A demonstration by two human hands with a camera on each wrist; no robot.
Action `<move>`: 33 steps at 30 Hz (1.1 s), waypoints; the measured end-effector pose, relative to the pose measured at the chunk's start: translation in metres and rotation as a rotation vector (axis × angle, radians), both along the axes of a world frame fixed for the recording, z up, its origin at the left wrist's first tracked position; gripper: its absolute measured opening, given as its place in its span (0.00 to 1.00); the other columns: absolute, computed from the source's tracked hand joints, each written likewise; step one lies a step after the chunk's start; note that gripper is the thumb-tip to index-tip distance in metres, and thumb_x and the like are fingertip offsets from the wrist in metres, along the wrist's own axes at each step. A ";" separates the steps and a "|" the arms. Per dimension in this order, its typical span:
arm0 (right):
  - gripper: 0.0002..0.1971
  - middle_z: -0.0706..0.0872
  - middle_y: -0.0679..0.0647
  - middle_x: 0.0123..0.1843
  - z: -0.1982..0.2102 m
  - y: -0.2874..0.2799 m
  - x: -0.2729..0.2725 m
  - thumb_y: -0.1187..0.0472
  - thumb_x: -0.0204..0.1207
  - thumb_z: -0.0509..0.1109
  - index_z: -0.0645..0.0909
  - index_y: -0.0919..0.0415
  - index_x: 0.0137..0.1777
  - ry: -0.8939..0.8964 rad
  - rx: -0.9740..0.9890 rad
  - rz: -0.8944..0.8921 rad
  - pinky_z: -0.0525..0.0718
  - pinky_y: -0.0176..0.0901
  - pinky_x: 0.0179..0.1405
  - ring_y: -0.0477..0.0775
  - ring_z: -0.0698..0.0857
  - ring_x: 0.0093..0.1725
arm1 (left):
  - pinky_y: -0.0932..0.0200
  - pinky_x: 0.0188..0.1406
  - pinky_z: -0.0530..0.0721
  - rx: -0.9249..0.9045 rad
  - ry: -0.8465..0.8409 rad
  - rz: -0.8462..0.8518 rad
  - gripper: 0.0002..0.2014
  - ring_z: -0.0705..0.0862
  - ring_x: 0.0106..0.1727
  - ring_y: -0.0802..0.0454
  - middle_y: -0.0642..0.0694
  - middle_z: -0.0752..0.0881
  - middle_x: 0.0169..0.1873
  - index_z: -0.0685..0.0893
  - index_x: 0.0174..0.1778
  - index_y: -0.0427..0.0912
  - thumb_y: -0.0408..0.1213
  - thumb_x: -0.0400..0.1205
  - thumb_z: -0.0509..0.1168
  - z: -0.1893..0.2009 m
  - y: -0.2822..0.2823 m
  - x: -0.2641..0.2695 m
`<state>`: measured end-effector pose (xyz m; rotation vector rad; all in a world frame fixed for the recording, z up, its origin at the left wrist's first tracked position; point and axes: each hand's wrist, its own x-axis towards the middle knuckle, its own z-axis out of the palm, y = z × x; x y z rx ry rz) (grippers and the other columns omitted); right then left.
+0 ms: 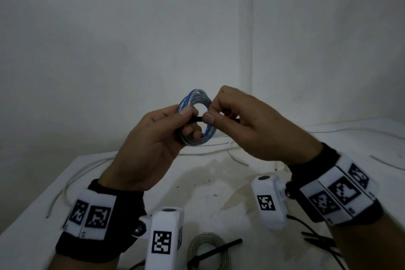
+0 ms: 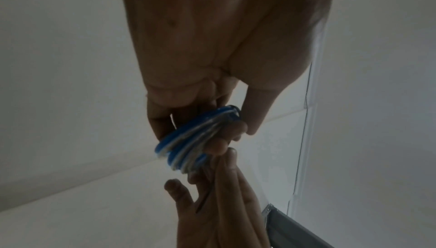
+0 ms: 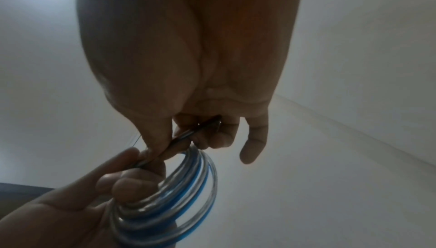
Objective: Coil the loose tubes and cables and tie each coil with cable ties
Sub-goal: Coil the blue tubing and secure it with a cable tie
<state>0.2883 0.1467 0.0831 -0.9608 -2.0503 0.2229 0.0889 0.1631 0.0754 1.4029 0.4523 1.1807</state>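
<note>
The left hand point(image 1: 157, 136) grips the blue and clear tube coil point(image 1: 197, 116) up in the air. The right hand point(image 1: 247, 125) pinches a black cable tie point(image 1: 198, 119) that runs between both hands' fingers. This looks like the tying step. Next, I think, the tie needs a steady pull until it hugs the coil.

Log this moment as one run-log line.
step: tying coil | left hand: grips blue-and-clear tube coil | right hand: pinches black cable tie | table: one tied coil, spare ties
</note>
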 end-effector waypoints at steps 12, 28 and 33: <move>0.05 0.94 0.47 0.46 0.004 0.003 0.001 0.59 0.82 0.77 0.93 0.56 0.54 0.333 -0.034 0.026 0.91 0.58 0.52 0.48 0.93 0.48 | 0.56 0.39 0.80 0.009 0.088 0.015 0.14 0.75 0.33 0.53 0.37 0.76 0.45 0.92 0.46 0.37 0.38 0.82 0.61 0.000 -0.005 0.007; 0.05 0.94 0.53 0.40 0.003 0.000 0.000 0.62 0.76 0.82 0.91 0.64 0.42 0.341 -0.075 0.070 0.90 0.66 0.44 0.60 0.94 0.40 | 0.50 0.51 0.82 -0.080 0.187 -0.078 0.25 0.72 0.37 0.49 0.37 0.71 0.40 0.78 0.63 0.22 0.39 0.77 0.56 -0.003 -0.005 0.007; 0.06 0.94 0.54 0.41 0.004 0.000 0.000 0.61 0.77 0.81 0.91 0.65 0.44 0.371 -0.090 0.102 0.91 0.67 0.45 0.60 0.94 0.40 | 0.49 0.55 0.82 0.061 0.283 -0.035 0.20 0.75 0.39 0.50 0.39 0.72 0.41 0.83 0.61 0.28 0.41 0.86 0.57 -0.004 -0.002 0.004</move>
